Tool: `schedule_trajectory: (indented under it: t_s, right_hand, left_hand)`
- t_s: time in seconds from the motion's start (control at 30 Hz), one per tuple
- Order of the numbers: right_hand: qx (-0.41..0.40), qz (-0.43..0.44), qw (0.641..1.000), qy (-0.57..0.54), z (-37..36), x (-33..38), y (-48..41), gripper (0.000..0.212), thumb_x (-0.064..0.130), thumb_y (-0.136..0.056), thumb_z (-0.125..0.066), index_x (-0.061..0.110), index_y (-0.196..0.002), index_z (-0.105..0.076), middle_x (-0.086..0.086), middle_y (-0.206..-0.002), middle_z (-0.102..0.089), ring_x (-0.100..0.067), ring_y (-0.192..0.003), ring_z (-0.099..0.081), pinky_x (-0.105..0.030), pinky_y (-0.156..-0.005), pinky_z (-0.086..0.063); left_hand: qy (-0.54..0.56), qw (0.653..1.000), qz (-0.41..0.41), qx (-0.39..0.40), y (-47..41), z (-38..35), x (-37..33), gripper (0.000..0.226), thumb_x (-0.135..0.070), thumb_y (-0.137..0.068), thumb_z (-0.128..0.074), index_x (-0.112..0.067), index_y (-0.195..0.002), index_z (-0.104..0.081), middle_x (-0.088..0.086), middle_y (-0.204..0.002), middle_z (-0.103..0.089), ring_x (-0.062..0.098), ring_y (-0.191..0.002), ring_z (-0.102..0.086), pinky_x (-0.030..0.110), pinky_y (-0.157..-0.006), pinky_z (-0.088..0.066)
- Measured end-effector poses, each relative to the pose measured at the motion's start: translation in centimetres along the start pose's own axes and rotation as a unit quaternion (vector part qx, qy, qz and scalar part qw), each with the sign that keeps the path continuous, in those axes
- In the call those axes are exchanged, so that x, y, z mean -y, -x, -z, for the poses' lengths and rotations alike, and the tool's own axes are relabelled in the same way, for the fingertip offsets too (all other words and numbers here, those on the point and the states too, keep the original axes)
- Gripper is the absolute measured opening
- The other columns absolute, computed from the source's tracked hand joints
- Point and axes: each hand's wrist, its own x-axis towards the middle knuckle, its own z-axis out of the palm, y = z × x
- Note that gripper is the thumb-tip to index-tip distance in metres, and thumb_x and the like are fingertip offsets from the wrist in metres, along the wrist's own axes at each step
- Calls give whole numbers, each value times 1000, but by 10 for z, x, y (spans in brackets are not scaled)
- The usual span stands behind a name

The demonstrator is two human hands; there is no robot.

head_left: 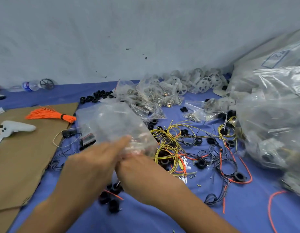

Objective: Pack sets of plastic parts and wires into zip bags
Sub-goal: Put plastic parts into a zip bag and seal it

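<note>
A clear zip bag [119,126] stands up from both my hands at the centre of the head view, blurred by motion. My left hand [93,162] holds its lower edge, thumb up against the plastic. My right hand [139,172] grips the same edge from the right, fingers curled under it. What lies inside the bag cannot be made out. Loose yellow wires [167,142], black wires [211,153] and orange wires [241,167] tangle on the blue cloth [162,214] to the right. Black plastic parts [110,197] lie under my wrists.
A brown cardboard sheet [23,158] covers the left, with an orange wire bundle [50,114] and a white controller [15,127] on it. Small filled bags [146,96] and white plastic wheels [196,83] pile at the back. Large clear sacks [273,115] fill the right.
</note>
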Motion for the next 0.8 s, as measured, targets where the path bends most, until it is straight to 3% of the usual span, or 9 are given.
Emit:
schedule_trajectory:
  t_s: [0.07, 0.17, 0.2, 0.27, 0.33, 0.47, 0.57, 0.67, 0.8]
  right_hand:
    - [-124, 39, 990, -49, -14, -9, 11, 28, 11, -89, -50, 8, -114, -61, -11, -110, -64, -30, -104, -57, -36, -90, -45]
    - [-287, -40, 956, -53, -37, -38, 39, 18, 14, -83, -53, 17, -95, -66, 1, -87, -62, -23, -84, -56, -32, -79, -45]
    - [-281, -94, 955, -29, -41, -53, 45, 19, 14, -83, -52, 18, -96, -65, 2, -90, -61, -22, -87, -55, -32, -80, -44]
    - [-134, -197, 970, 49, -55, -83, 55, 31, 17, -86, -46, 20, -113, -61, 1, -109, -56, -24, -101, -49, -31, -90, -40]
    - [-26, -229, 969, 91, -70, -102, 61, 34, 20, -87, -43, 20, -120, -54, -2, -121, -48, -27, -107, -43, -33, -94, -37]
    - [-55, -221, 970, 88, -78, -113, 63, 20, 12, -84, -48, 19, -102, -55, -1, -113, -51, -30, -99, -47, -36, -84, -41]
    - [-113, -208, 967, 91, -75, -119, 71, 23, 9, -86, -52, 24, -105, -55, 4, -107, -54, -25, -94, -48, -34, -82, -40]
    - [-232, -232, 943, -61, -63, -118, 80, 16, 14, -96, -50, 29, -102, -47, 9, -97, -56, -17, -86, -49, -30, -72, -41]
    - [-351, -257, 850, -298, -42, -119, 85, 11, 28, -101, -46, 35, -94, -43, 4, -88, -67, -15, -81, -64, -36, -72, -51]
  left_hand:
    - [-32, 996, 78, 5, -3, -3, 12, 47, -8, -83, -48, -20, -123, -69, 5, -69, -68, 29, -53, -63, 36, -37, -48]
    - [19, 985, 166, 37, -6, -9, 23, 46, 6, -80, -71, -20, -118, -72, 8, -61, -65, 35, -51, -60, 32, -46, -41]
    - [41, 983, 177, 39, -6, -10, 23, 46, 5, -81, -70, -23, -119, -72, 2, -56, -59, 35, -52, -58, 32, -49, -39]
    - [80, 976, 196, 44, -6, -12, 24, 43, -2, -87, -63, -29, -121, -70, -11, -51, -45, 32, -54, -52, 34, -53, -39]
    - [99, 973, 204, 31, -6, -17, 26, 42, -6, -90, -60, -33, -121, -68, -15, -50, -42, 29, -55, -48, 34, -53, -37]
    - [125, 971, 202, 24, -4, -23, 22, 37, -14, -92, -61, -38, -121, -66, -15, -47, -46, 7, -48, -41, 32, -52, -34]
    - [134, 971, 195, 45, -3, -27, 23, 30, -27, -95, -59, -40, -122, -62, -32, -65, -55, 3, -46, -42, 29, -49, -32]
    - [137, 970, 189, 63, -1, -32, 21, 29, -31, -96, -57, -40, -123, -61, -33, -65, -54, 4, -46, -41, 25, -47, -30]
    - [151, 967, 193, 74, 1, -38, 17, 28, -31, -96, -57, -42, -121, -61, -19, -58, -53, 4, -49, -46, 29, -48, -33]
